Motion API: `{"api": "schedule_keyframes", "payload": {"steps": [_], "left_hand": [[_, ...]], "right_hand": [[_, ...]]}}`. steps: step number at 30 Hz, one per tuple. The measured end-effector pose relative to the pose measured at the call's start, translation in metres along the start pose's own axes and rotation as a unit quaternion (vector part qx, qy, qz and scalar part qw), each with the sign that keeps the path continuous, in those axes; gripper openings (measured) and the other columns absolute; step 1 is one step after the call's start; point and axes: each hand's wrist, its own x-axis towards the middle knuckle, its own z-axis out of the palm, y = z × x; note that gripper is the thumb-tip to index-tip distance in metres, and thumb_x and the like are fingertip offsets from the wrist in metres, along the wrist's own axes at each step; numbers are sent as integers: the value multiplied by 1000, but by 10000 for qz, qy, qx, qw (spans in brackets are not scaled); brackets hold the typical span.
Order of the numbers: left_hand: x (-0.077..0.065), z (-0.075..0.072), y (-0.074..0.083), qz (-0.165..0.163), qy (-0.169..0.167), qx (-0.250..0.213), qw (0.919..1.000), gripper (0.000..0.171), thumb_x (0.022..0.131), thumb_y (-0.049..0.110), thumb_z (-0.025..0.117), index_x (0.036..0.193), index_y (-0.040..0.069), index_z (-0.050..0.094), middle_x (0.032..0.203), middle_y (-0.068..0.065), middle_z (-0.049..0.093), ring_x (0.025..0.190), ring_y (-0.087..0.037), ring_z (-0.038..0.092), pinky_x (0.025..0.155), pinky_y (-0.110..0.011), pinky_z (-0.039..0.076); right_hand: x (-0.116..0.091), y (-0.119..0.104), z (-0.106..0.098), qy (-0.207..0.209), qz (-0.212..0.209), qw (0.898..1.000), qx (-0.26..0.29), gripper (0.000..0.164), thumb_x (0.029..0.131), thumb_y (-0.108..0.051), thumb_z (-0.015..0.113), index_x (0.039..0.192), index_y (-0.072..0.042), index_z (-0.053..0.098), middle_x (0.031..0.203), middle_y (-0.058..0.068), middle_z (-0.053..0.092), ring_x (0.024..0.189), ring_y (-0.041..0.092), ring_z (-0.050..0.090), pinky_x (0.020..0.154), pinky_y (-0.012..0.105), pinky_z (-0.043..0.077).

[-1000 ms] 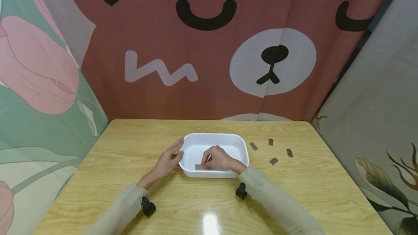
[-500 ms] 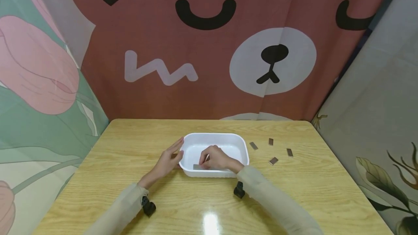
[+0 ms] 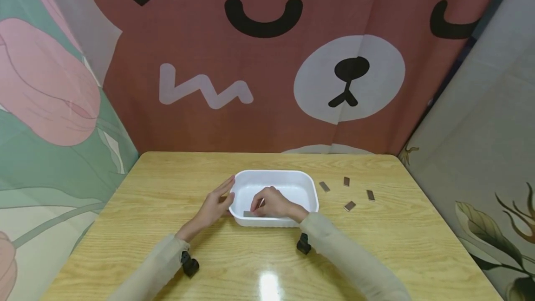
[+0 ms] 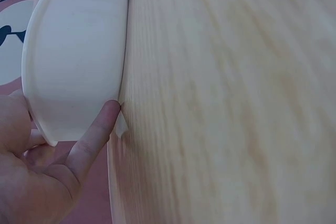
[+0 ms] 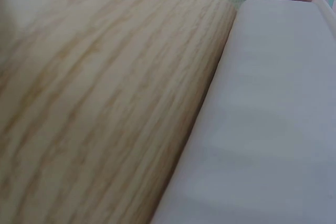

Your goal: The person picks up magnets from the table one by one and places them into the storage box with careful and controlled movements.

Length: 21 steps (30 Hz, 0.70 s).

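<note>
A white rectangular plastic box (image 3: 273, 222) sits on the wooden table. My left hand (image 3: 214, 208) is against its left end, fingers fairly straight; the left wrist view shows one fingertip (image 4: 109, 109) low on the box's outer wall, near the table. My right hand (image 3: 273, 202) reaches inside over the front rim. Its curled fingers and thumb grip a thin grey rectangular piece (image 3: 247, 213) near the front left of the box floor. Part of that piece is hidden by the fingers. The right wrist view shows mainly the box's outer side (image 5: 262, 108), with the right hand's fingers out of sight.
Several small flat rectangular pieces lie scattered right of the box, among them a grey one (image 3: 324, 186) and a brown one (image 3: 349, 206). Printed curtains (image 3: 267, 124) stand behind the wooden table (image 3: 167, 185) and at both sides.
My right hand has slid slightly left inside the box, and the grey piece has moved left with it. The left hand and the box stay in place.
</note>
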Motion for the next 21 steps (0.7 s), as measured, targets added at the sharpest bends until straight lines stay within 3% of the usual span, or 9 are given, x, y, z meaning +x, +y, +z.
{"api": "schedule_keyframes", "payload": {"steps": [21], "left_hand": [[0,0,0,29,31,42,10000,49,100,-9,49,144,-18,30,156,-31,19,107,-59,55,66,-31,64]], "right_hand": [[-1,-3,4,187,-72,9998,77,7,81,1,80,82,-6,77,80,0,74,73,3,68,70,17,59]]}}
